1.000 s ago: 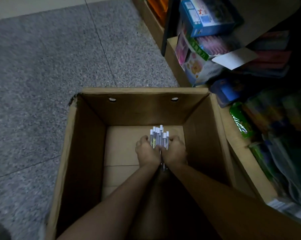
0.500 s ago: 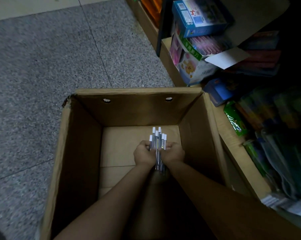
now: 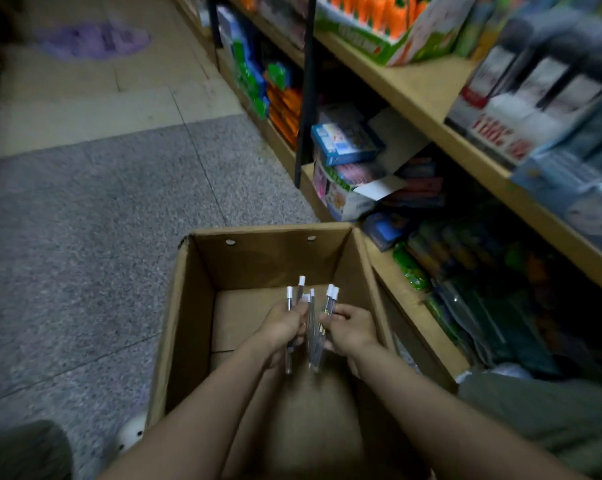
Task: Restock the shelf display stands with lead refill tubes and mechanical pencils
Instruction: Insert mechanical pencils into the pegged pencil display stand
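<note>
Both hands are over an open cardboard box [image 3: 183, 306] on the floor. My left hand [image 3: 281, 327] grips a few clear lead refill tubes with white caps [image 3: 289, 299]. My right hand [image 3: 353, 329] grips more of the same tubes [image 3: 331, 299]. Between the hands stands the rest of the bundle [image 3: 312, 323], caps pointing up and away from me. The tubes fan out slightly. The lower ends of the tubes stick out below my fists. The box floor under them looks bare.
Wooden shelves [image 3: 427, 95] run along the right, packed with boxed toys [image 3: 344, 140], green and orange packs [image 3: 278, 98] and boxed goods [image 3: 521, 109] on the upper shelf. Grey speckled floor [image 3: 84, 237] lies to the left. My knees frame the box.
The hands have lifted the tube bundle higher in the box and spread it apart a little. The view has tilted up, bringing the upper shelves into sight.
</note>
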`<state>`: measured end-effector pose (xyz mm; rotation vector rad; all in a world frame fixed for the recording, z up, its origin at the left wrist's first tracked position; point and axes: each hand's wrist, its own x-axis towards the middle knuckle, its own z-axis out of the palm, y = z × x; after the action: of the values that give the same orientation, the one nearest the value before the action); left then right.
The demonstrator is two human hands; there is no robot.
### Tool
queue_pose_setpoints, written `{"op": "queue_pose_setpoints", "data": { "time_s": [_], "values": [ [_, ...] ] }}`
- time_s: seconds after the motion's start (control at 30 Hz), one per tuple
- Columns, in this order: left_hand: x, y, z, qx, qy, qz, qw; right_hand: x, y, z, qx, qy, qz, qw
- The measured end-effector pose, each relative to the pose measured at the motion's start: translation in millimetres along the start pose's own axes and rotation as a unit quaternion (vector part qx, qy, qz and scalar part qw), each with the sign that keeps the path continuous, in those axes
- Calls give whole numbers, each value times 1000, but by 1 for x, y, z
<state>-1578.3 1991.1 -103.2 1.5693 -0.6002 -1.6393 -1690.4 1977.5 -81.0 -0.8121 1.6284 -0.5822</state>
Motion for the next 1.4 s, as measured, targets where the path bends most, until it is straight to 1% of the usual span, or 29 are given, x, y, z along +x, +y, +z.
{"op": "queue_pose_setpoints", "data": {
  "time_s": [0.07,0.17,0.27,0.33,0.4,0.47,0.53,0.6,0.7,0.77,0.8,0.87,0.93,1.0,1.07,1.13,1.27,1.4],
  "values": [
    [-27,16,8,-22,-33,29,999,-29,-20,-15,45,-18,-29,998],
    [-66,43,24,-22,-72,96,992,-76,-54,-46,61,-28,-105,992],
    [-106,74,47,-41,-178,139,973,-119,-82,-86,92,-14,-158,983],
    [-129,92,69,-24,-253,159,954,-145,-94,-115,114,-9,-193,974],
    [-146,106,92,16,-283,196,939,-168,-103,-144,130,3,-229,965],
    [-160,117,118,37,-288,238,927,-188,-109,-170,125,20,-263,956],
    [-170,126,145,26,-304,269,913,-204,-113,-195,124,45,-298,945],
    [-177,132,171,18,-306,285,908,-218,-113,-224,114,96,-355,923],
    [-181,137,199,26,-304,286,908,-233,-108,-274,36,243,-451,858],
    [-184,135,212,59,-308,282,907,-239,-101,-306,17,331,-481,812],
    [-185,133,216,69,-306,280,907,-241,-98,-319,-10,373,-491,787],
    [-186,126,221,86,-296,274,911,-241,-93,-340,-55,424,-503,751],
    [-186,122,223,96,-288,273,913,-236,-92,-353,-56,439,-511,737],
    [-185,119,223,90,-283,270,916,-229,-93,-358,-67,442,-515,731],
    [-184,120,221,84,-275,266,920,-219,-95,-360,-86,435,-525,727],
    [-184,121,218,78,-266,262,925,-210,-95,-360,-118,431,-540,713],
    [-181,121,211,80,-244,254,933,-196,-93,-358,-156,439,-548,695],
    [-180,119,210,89,-240,252,933,-192,-94,-361,-153,452,-537,695]
  ]
}}
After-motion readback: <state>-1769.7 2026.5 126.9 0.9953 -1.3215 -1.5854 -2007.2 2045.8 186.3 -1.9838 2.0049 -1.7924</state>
